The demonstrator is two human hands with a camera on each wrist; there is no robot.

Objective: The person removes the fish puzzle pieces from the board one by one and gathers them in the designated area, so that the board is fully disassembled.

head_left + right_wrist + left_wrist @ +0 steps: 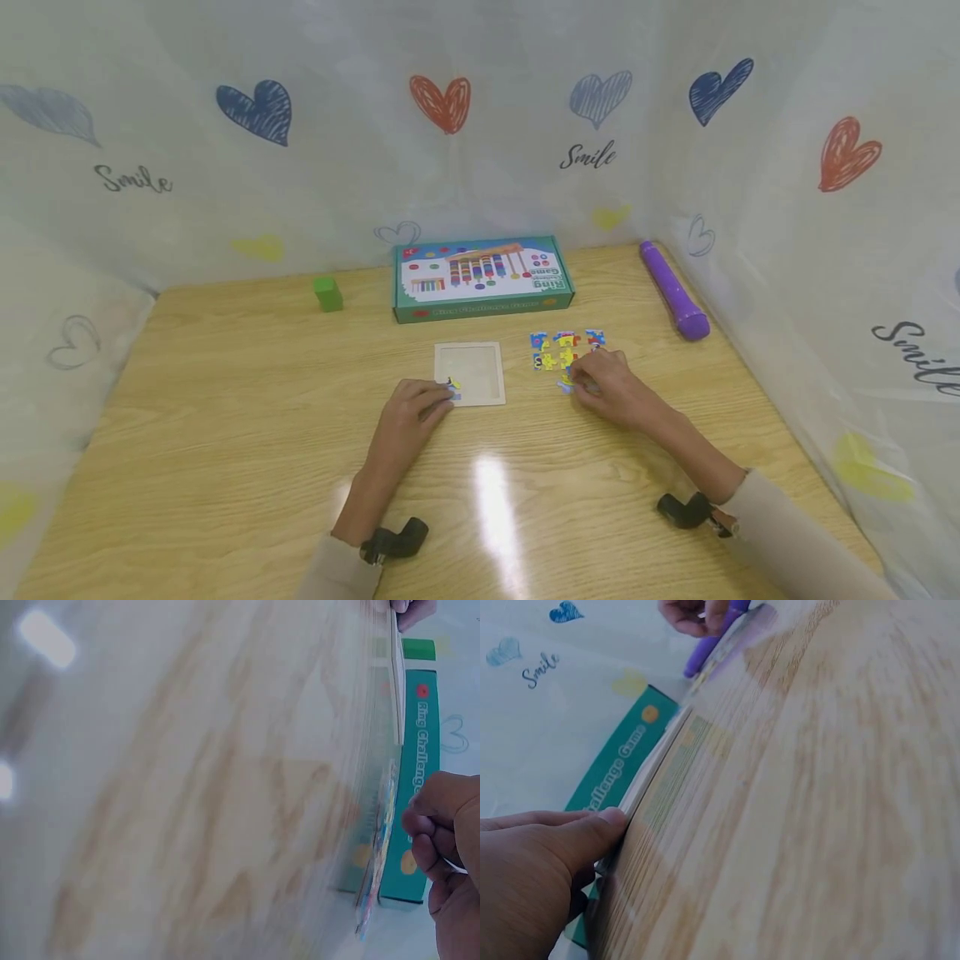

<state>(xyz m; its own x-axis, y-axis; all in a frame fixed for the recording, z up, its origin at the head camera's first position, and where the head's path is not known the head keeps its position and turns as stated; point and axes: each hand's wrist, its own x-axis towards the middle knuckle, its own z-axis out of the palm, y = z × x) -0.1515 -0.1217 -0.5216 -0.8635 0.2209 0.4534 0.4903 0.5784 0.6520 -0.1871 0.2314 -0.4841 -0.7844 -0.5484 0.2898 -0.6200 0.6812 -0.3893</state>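
A square, pale puzzle tray [500, 375] lies on the table, with one small printed jigsaw piece [454, 384] in its near left corner. My left hand [410, 414] holds the tray at that corner, thumb and fingers at the edge. In the left wrist view the thumb [607, 825] meets the tray's thin rim. To the right, several colourful jigsaw pieces [566, 339] lie loosely in rows. My right hand [611, 387] is bent over the near pieces, fingertips beside a yellow and blue piece [566, 385]. I cannot tell whether its curled fingers [424, 825] pinch a piece.
Behind the tray lies a green game box [483, 279]. A green block [327, 294] stands at the back left, and a purple microphone [675, 292] lies near the right edge. A white curtain [330, 192] printed with hearts hangs around the table's back and sides.
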